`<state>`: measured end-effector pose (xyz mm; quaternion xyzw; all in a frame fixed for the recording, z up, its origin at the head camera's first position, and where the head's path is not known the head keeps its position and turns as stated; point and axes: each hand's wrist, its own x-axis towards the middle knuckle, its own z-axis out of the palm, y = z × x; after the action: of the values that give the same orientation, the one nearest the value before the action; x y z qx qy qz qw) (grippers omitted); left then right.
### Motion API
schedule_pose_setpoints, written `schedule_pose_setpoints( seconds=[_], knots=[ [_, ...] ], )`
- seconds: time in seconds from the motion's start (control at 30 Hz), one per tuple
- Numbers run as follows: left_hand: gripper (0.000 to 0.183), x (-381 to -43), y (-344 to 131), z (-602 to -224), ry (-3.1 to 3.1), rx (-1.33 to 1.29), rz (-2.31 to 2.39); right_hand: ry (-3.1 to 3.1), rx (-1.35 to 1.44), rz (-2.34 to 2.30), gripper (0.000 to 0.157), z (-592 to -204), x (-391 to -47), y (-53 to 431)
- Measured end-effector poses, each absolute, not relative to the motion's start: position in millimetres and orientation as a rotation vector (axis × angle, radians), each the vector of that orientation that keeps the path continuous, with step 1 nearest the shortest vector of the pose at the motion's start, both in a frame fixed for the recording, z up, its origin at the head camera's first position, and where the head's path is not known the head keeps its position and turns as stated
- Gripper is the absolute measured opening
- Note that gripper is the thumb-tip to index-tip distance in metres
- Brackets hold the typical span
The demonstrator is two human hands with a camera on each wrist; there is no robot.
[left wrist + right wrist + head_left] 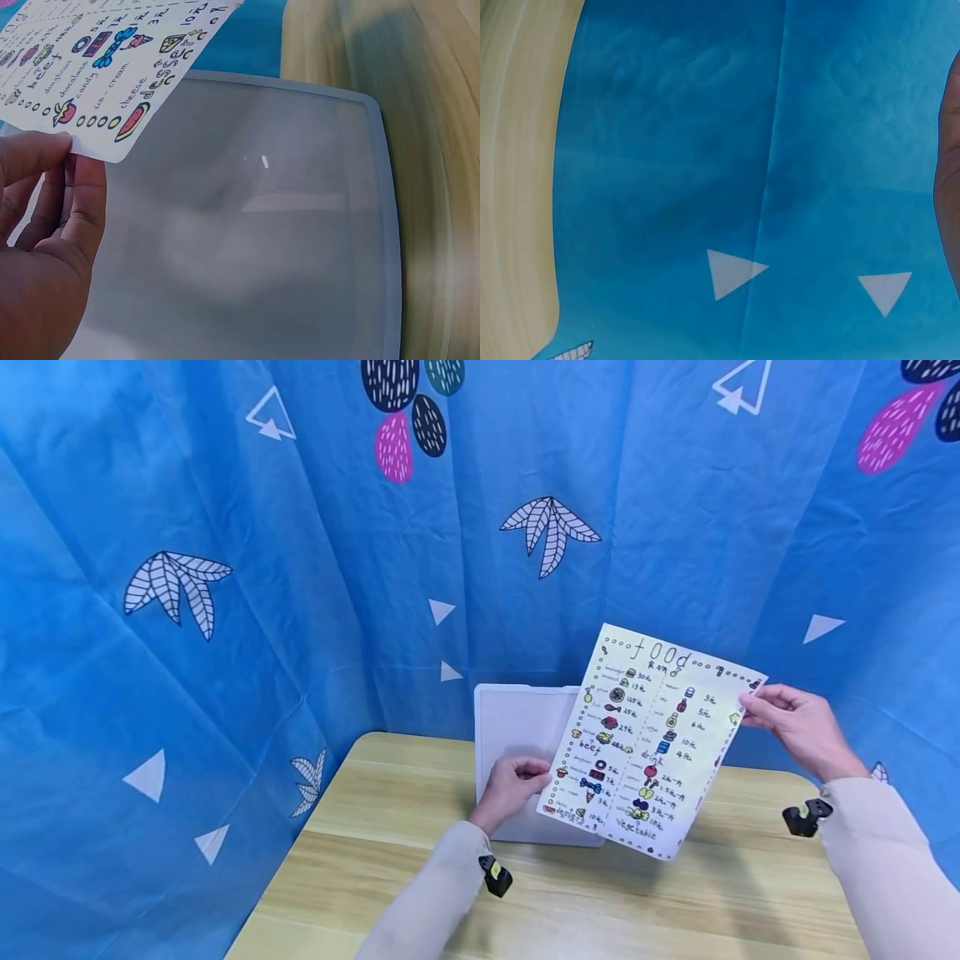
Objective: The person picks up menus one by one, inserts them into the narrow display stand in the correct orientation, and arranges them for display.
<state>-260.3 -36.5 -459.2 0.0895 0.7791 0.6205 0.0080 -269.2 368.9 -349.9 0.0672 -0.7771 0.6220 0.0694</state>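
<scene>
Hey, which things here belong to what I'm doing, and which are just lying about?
Part of the job:
hand-drawn food menu, held by the left hand and right hand
pale rimmed board, probably, as it's partly behind the menu

Just surroundings:
wooden table
blue patterned curtain

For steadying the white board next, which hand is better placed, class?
Probably the left hand: it holds the menu sheet in front of the white board, whereas the right hand grips the sheet's opposite edge, farther off.
</scene>
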Motion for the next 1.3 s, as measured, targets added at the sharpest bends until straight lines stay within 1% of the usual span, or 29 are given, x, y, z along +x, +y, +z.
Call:
schedule_pose_setpoints(
  seconds=[0.1, 0.33, 0.57, 0.97, 1.1, 1.3],
  knots=[
    [0.013, -262.2, -38.5, -457.2, 2.406, 0.248, 1.969, -2.373, 0.191, 1.822, 0.009, -345.7, -270.6, 366.0],
    [0.014, -266.2, -41.5, -448.3, 2.361, 0.247, 2.057, -2.193, 0.278, 2.042, 0.005, -339.6, -274.4, 356.6],
    [0.011, -270.2, -46.5, -438.8, 2.447, 0.218, 2.034, -2.08, 0.324, 2.128, 0.004, -336.6, -277.7, 345.8],
    [0.012, -274.9, -56.9, -432.8, 2.43, 0.181, 1.991, -2.035, 0.296, 2.142, 0.008, -334.6, -283.9, 335.6],
    [0.012, -277.2, -59.9, -427.8, 2.44, 0.158, 1.984, -2.157, 0.256, 2.021, 0.008, -333.9, -286.0, 331.1],
    [0.014, -281.9, -64.7, -419.7, 2.435, 0.12, 2.008, -2.351, 0.236, 1.817, 0.004, -336.3, -286.5, 321.9]
  ],
)
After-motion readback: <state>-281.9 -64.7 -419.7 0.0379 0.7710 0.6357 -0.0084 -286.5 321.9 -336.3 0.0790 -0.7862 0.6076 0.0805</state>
